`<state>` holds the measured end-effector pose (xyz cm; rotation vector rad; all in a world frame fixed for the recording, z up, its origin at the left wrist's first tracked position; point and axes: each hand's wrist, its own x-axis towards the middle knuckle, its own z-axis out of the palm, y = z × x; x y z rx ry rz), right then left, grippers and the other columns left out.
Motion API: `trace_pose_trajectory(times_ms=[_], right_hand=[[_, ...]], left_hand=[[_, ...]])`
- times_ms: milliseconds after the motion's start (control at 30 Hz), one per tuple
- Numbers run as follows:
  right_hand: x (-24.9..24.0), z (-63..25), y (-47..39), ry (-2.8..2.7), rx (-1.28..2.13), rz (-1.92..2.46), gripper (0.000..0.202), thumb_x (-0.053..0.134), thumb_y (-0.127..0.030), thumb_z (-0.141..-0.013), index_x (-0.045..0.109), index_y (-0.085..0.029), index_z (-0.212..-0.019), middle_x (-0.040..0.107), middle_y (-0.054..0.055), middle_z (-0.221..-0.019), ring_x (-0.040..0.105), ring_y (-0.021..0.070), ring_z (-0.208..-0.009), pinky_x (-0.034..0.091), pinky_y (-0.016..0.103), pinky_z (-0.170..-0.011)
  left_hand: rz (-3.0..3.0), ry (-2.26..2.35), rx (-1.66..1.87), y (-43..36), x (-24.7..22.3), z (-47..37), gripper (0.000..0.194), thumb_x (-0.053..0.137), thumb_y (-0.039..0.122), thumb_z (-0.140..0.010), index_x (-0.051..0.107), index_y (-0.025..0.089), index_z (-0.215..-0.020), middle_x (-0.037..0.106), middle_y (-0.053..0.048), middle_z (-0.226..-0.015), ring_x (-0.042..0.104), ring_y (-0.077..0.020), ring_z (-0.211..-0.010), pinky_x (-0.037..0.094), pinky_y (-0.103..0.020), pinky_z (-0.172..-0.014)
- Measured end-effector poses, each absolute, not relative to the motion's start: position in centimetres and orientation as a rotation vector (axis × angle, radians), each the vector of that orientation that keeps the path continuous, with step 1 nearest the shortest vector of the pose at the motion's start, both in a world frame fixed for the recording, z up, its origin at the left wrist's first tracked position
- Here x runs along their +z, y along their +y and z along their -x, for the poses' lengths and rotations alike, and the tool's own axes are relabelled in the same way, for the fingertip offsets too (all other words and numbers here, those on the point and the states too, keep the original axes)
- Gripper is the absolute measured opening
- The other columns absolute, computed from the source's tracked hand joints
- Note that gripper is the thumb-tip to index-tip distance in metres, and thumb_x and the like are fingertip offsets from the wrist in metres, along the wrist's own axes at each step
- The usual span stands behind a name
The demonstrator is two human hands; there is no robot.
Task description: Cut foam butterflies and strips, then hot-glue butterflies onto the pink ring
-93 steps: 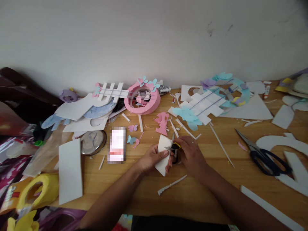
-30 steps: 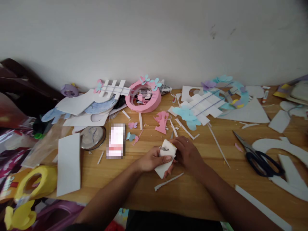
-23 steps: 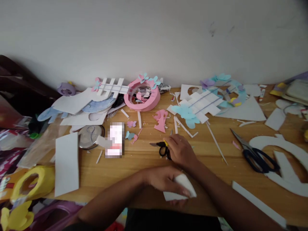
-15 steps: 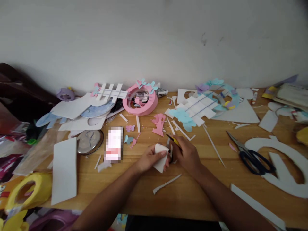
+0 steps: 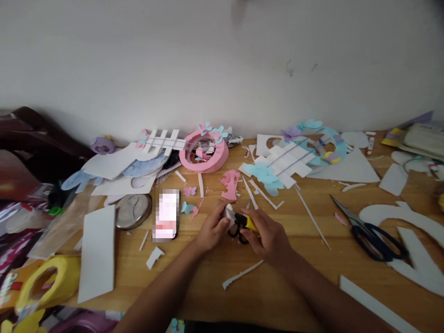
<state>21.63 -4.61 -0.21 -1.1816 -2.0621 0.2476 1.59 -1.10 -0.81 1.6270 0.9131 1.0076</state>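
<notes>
In the middle of the wooden table, my left hand (image 5: 214, 227) pinches a small white foam piece (image 5: 229, 212), most of it hidden by the fingers. My right hand (image 5: 268, 232) is closed on a yellow and black cutter (image 5: 249, 223), held against the right side of the foam piece. Black scissor handles (image 5: 237, 233) show on the table just below and between both hands. Beyond the hands lies a pink paper scrap (image 5: 230, 184). A thin white strip (image 5: 242, 274) rests nearer the front edge.
A phone (image 5: 166, 215) and a round metal lid (image 5: 133, 211) lie left. Large scissors (image 5: 371, 233) and a white foam ring (image 5: 379, 213) are right. A pink ring (image 5: 183, 155) and a white-and-blue paper craft (image 5: 286, 162) stand towards the wall.
The cutter has turned and come down to the foam piece. The foam piece is now mostly covered by my left fingers. The whole view has shifted slightly.
</notes>
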Motion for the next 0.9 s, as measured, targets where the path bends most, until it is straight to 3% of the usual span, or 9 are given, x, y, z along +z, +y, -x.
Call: trace_pose_trajectory(times_ms=[200, 333, 533, 700, 900], right_hand=[[-0.3, -22.2, -4.4, -2.088, 0.214, 1.188, 0.032, 0.046, -0.034, -0.101, 0.055, -0.017, -0.127, 0.067, 0.010, -0.096, 0.065, 0.0220, -0.085, 0.054, 0.032, -0.072], [-0.3, -22.7, -3.8, -2.120, 0.210, 1.136, 0.033, 0.047, -0.036, -0.101, 0.057, -0.017, -0.127, 0.067, 0.009, -0.092, 0.064, 0.0215, -0.082, 0.053, 0.032, -0.071], [-0.3, -23.0, -3.7, -2.210, 0.178, 1.058, 0.042, 0.050, -0.042, -0.100, 0.056, -0.016, -0.133, 0.067, 0.009, -0.090, 0.064, 0.0222, -0.081, 0.052, 0.033, -0.071], [-0.3, -23.2, -3.5, -2.242, 0.186, 1.048, 0.045, 0.052, -0.045, -0.099, 0.058, -0.015, -0.132, 0.068, 0.009, -0.089, 0.064, 0.0209, -0.080, 0.052, 0.032, -0.070], [-0.1, -23.3, -3.3, -2.261, 0.200, 1.023, 0.045, 0.053, -0.044, -0.099, 0.059, -0.014, -0.132, 0.066, 0.008, -0.084, 0.063, 0.0208, -0.077, 0.051, 0.032, -0.069]], left_hand=[[-1.623, 1.028, 0.961, -1.0, -0.6, -0.8, 0.078, 0.027, 0.077, -0.089, 0.055, 0.018, -0.132, 0.056, -0.011, -0.109, 0.050, -0.0249, -0.094, 0.042, -0.036, -0.083], [-1.660, 0.976, 0.937, -0.7, -0.4, -0.6, 0.090, 0.045, 0.085, -0.077, 0.049, 0.018, -0.138, 0.053, -0.012, -0.113, 0.049, -0.0259, -0.095, 0.042, -0.036, -0.083], [-1.722, 1.169, 0.913, -0.1, 0.1, -0.8, 0.075, 0.079, 0.062, -0.066, 0.055, 0.018, -0.122, 0.055, -0.007, -0.104, 0.049, -0.0225, -0.089, 0.039, -0.032, -0.076], [-1.741, 1.169, 0.781, 0.0, 0.4, -0.5, 0.057, 0.080, 0.046, -0.068, 0.058, 0.018, -0.113, 0.058, -0.002, -0.090, 0.052, -0.0189, -0.078, 0.039, -0.028, -0.069], [-1.783, 1.211, 0.718, -0.3, 0.6, -0.7, 0.066, 0.087, 0.045, -0.058, 0.059, 0.018, -0.112, 0.060, 0.000, -0.084, 0.051, -0.0180, -0.072, 0.037, -0.027, -0.065]])
